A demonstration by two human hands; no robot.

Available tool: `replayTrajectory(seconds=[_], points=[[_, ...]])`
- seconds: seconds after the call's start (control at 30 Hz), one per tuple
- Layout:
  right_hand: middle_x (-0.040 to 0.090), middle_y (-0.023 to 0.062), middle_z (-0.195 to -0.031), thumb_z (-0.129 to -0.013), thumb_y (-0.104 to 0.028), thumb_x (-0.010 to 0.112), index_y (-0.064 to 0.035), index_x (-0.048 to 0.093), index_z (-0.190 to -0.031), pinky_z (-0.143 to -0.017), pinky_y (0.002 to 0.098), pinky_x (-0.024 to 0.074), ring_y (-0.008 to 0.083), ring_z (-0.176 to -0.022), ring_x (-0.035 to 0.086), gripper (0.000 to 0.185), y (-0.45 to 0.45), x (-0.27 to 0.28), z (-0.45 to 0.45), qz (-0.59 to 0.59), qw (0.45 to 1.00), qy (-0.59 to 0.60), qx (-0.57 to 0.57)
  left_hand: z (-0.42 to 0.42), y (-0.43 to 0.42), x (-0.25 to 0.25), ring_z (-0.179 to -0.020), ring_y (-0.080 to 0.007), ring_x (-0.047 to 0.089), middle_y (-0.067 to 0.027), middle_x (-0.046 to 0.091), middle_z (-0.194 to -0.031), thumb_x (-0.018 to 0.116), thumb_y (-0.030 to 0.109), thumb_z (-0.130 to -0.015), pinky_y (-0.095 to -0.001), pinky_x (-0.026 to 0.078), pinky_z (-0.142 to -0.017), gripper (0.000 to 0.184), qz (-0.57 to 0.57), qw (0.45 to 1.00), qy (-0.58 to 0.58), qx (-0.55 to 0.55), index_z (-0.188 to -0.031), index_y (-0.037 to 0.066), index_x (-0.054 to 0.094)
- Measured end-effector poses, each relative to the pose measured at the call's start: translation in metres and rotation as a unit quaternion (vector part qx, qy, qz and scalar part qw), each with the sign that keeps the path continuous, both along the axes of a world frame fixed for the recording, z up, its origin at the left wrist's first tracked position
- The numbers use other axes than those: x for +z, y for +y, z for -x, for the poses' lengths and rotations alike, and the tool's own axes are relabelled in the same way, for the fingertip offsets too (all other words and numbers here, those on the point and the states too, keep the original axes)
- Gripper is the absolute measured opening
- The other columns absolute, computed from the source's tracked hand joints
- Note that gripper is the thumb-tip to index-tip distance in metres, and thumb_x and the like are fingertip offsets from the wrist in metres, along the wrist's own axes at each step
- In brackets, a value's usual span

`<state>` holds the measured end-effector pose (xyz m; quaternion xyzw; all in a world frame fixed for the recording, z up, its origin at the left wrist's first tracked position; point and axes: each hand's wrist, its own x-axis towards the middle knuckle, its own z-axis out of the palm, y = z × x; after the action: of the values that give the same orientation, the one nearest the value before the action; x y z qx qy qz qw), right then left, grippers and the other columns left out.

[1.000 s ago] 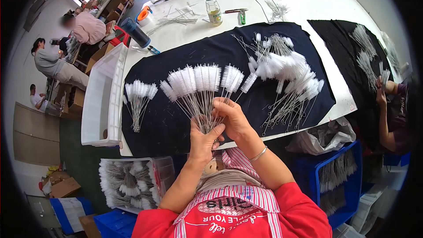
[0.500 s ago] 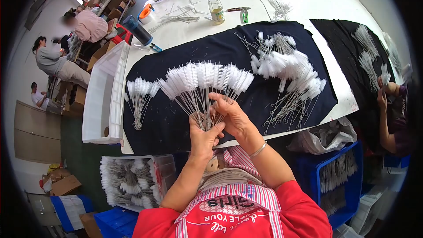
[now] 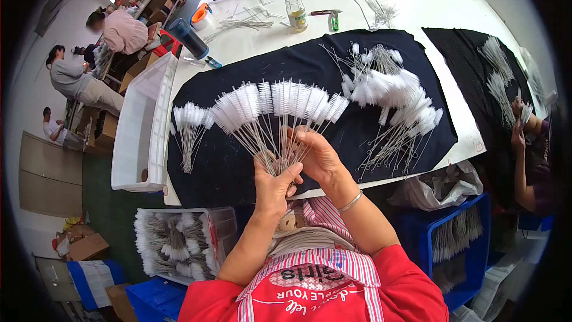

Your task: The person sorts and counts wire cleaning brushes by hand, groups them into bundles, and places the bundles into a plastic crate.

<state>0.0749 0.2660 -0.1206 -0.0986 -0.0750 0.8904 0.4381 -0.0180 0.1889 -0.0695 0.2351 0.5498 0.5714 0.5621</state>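
Observation:
A fanned bunch of white-bristled wire brushes [image 3: 301,100] is held up over the dark cloth [image 3: 238,170]. My left hand [image 3: 275,183] wraps round the wire stems near their lower ends. At the right side of the fan, my right hand [image 3: 316,152] has its fingers closed on some of the stems. To the left a smaller brush bundle [image 3: 192,128] lies on the cloth. A large loose pile of the same brushes [image 3: 393,98] lies on the right, its wire loops pointing various ways.
A white bin [image 3: 140,137] stands at the table's left edge. Beyond the cloth are a glass jar [image 3: 295,12], a dark bottle [image 3: 188,39], pliers [image 3: 326,12] and loose wires [image 3: 244,24]. Below are a brush-filled crate [image 3: 223,232] and a blue crate [image 3: 485,232]. A co-worker's hands [image 3: 519,125] are at right.
The fan of brushes has opened a gap left of its middle, and one brush there stands apart. My right hand has shifted slightly right. The co-worker's hands at right have moved a little.

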Motion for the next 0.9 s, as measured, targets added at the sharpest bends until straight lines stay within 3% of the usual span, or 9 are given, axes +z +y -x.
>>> replayTrajectory(seconds=[0.23, 0.4, 0.6, 0.7, 0.9], points=[[0.058, 0.0052, -0.091, -0.076, -0.013, 0.068, -0.0046, 0.056, -0.093, -0.07, 0.0308, 0.0442, 0.0145, -0.078, 0.053, 0.022, 0.004, 0.003, 0.007, 0.0, 1.0, -0.027, 0.013, 0.014, -0.003, -0.008, -0.053, -0.0123, 0.055, -0.0048, 0.055, -0.078, 0.068, -0.001, -0.073, -0.0184, 0.031, -0.034, 0.049, 0.011, 0.999, -0.032, 0.017, -0.101, 0.015, 0.032], [0.057, 0.0026, -0.086, -0.076, -0.022, 0.07, -0.0016, 0.054, -0.11, -0.073, 0.0305, 0.0446, 0.015, -0.078, 0.053, 0.043, 0.006, 0.006, 0.011, -0.037, 0.995, -0.061, 0.063, 0.018, -0.005, -0.008, -0.053, -0.0125, 0.055, -0.0048, 0.054, -0.078, 0.069, 0.001, -0.072, -0.0187, 0.031, -0.034, 0.05, 0.024, 0.999, -0.033, 0.018, -0.103, 0.014, 0.031], [0.055, 0.0028, -0.082, -0.075, -0.022, 0.072, -0.0066, 0.06, -0.09, -0.072, 0.0316, 0.0447, 0.0161, -0.077, 0.053, 0.025, 0.008, 0.005, 0.014, -0.061, 0.994, -0.048, 0.074, 0.019, -0.006, -0.009, -0.053, -0.0132, 0.056, -0.0053, 0.054, -0.078, 0.07, 0.001, -0.072, -0.0188, 0.031, -0.034, 0.052, 0.018, 0.999, -0.017, 0.024, -0.104, 0.013, 0.031], [0.057, 0.0042, -0.079, -0.075, -0.02, 0.071, -0.0035, 0.059, -0.09, -0.072, 0.0339, 0.0451, 0.0172, -0.076, 0.054, 0.026, 0.003, 0.012, 0.016, -0.01, 0.997, -0.062, 0.045, 0.019, -0.006, -0.008, -0.053, -0.0135, 0.056, -0.0055, 0.055, -0.078, 0.07, 0.001, -0.071, -0.0192, 0.032, -0.034, 0.052, 0.015, 0.999, -0.022, 0.027, -0.105, 0.013, 0.031], [0.058, 0.0056, -0.081, -0.074, -0.023, 0.072, -0.0053, 0.059, -0.093, -0.073, 0.0352, 0.0455, 0.0192, -0.078, 0.057, 0.029, 0.008, -0.014, 0.019, -0.041, 0.995, 0.006, 0.086, 0.016, -0.007, -0.005, -0.053, -0.0138, 0.056, -0.0062, 0.056, -0.079, 0.069, -0.001, -0.071, -0.0191, 0.032, -0.034, 0.05, 0.008, 0.999, -0.006, 0.043, -0.103, 0.012, 0.033]])
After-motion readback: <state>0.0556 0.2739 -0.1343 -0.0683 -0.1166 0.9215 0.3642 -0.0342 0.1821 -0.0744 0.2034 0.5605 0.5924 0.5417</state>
